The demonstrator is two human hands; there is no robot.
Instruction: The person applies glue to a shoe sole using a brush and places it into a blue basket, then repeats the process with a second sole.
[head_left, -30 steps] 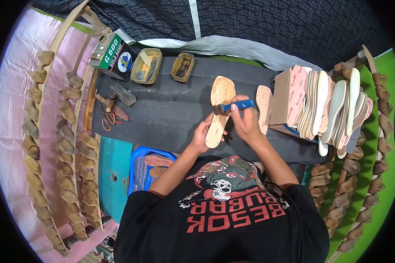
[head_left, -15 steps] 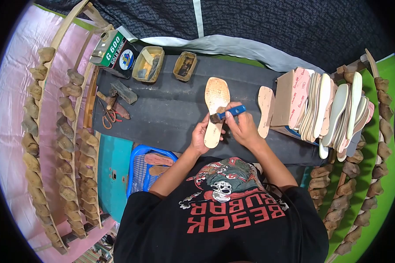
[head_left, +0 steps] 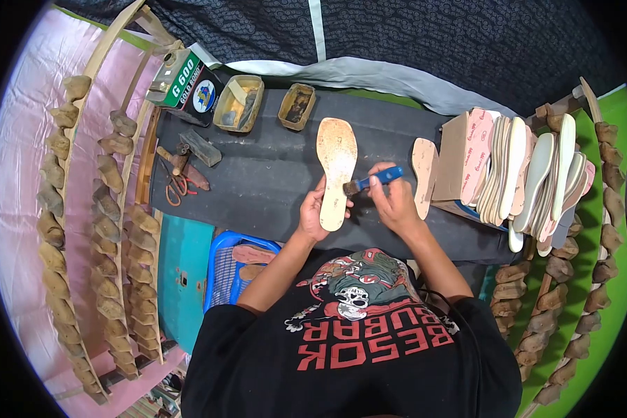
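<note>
Black worktable (head_left: 258,181), "G 600 GOLD BOND" can (head_left: 185,87); hands (head_left: 312,214) (head_left: 395,203) gripping insole (head_left: 336,153), brush (head_left: 390,174)

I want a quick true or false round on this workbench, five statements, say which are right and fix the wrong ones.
1. The right hand holds a blue-handled brush. True.
2. The left hand holds a pale sole-shaped piece. True.
3. The G 600 can stands at the right end of the table. False: the G 600 can stands at the far left corner.
4. A loose pinkish sole lies to the left of the cardboard box. True.
5. Of the two open containers at the back, the larger is on the right. False: the larger container is on the left, the smaller container on the right.
</note>
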